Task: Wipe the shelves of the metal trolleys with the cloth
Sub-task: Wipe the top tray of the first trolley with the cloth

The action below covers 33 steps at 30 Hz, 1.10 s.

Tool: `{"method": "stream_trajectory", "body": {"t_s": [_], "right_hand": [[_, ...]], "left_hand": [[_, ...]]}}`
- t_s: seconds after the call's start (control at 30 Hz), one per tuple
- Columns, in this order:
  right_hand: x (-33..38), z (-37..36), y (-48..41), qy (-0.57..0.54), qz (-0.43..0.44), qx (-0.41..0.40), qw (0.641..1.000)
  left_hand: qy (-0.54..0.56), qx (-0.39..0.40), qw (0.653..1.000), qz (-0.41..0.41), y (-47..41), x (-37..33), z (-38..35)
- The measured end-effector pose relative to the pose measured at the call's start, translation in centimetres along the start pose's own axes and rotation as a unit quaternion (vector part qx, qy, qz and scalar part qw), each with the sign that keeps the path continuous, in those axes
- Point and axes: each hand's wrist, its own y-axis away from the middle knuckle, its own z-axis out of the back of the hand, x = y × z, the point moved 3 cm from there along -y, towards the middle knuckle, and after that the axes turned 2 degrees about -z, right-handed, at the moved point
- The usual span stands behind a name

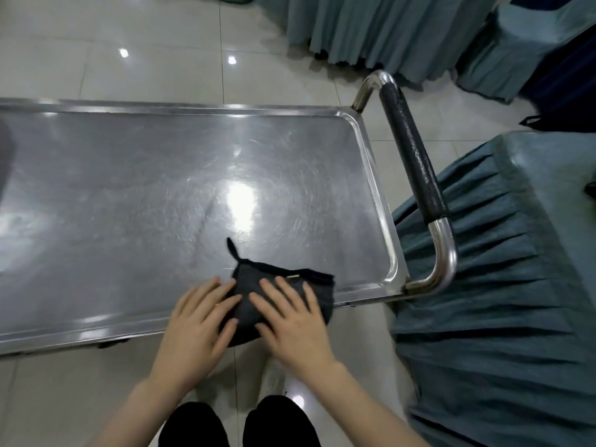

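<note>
A dark grey cloth (283, 279) lies bunched on the near edge of the metal trolley's top shelf (129, 195), partly hanging over the rim. My left hand (196, 324) presses flat on the cloth's left side with straight, spread fingers. My right hand (290, 317) lies flat on the cloth's middle and right, fingers also straight. A small dark loop of the cloth sticks up toward the shelf's centre. The shelf is shiny steel with a raised rim and swirl marks.
The trolley's push handle (412, 156), with a black grip, stands at the right end. Teal skirted tables or chairs (500, 285) crowd the right side and the back. Pale glossy floor tiles (129, 43) lie beyond the trolley. My dark trouser legs show at the bottom.
</note>
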Motion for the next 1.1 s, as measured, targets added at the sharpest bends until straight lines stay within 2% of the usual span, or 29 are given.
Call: {"method": "stream_trajectory", "body": {"t_s": [0.13, 0.27, 0.37, 0.5, 0.6, 0.7, 0.77, 0.87, 1.0, 1.1], "right_hand": [[-9.8, 2.8, 4.0, -0.007, -0.079, -0.031, 0.996], [-13.0, 3.9, 5.0, -0.021, -0.125, -0.048, 0.991], [-10.3, 3.2, 3.9, -0.025, -0.113, -0.062, 0.991], [-2.6, 1.2, 0.8, -0.042, -0.007, -0.035, 0.998], [6.0, -0.5, -3.2, -0.032, 0.085, -0.01, 0.996], [12.2, -1.8, -6.1, -0.007, 0.141, 0.008, 0.99], [13.0, -1.9, -7.0, 0.0, 0.15, 0.009, 0.989], [10.7, -1.3, -6.0, -0.001, 0.156, 0.01, 0.988], [6.6, -1.4, -3.2, -0.043, 0.079, 0.015, 0.996], [6.6, -1.4, -2.8, -0.042, 0.071, 0.028, 0.996]], "left_hand": [[-0.059, 0.041, 0.992, -0.099, -4.3, -7.1, -4.1], [-0.053, 0.049, 0.994, -0.085, -8.4, -12.4, -6.2], [-0.056, 0.037, 0.996, -0.056, -7.8, -10.5, -5.1], [-0.099, -0.009, 0.995, -0.011, -1.7, -3.7, -1.7], [-0.148, -0.039, 0.985, 0.078, 4.3, 2.6, 2.3], [-0.193, -0.035, 0.968, 0.159, 7.7, 6.9, 6.2], [-0.201, -0.023, 0.966, 0.159, 8.1, 7.7, 6.9], [-0.185, -0.032, 0.97, 0.152, 7.1, 6.3, 5.4], [-0.12, 0.001, 0.988, 0.096, 4.6, 3.3, 3.2], [-0.113, 0.032, 0.991, 0.063, 4.1, 3.6, 3.4]]}}
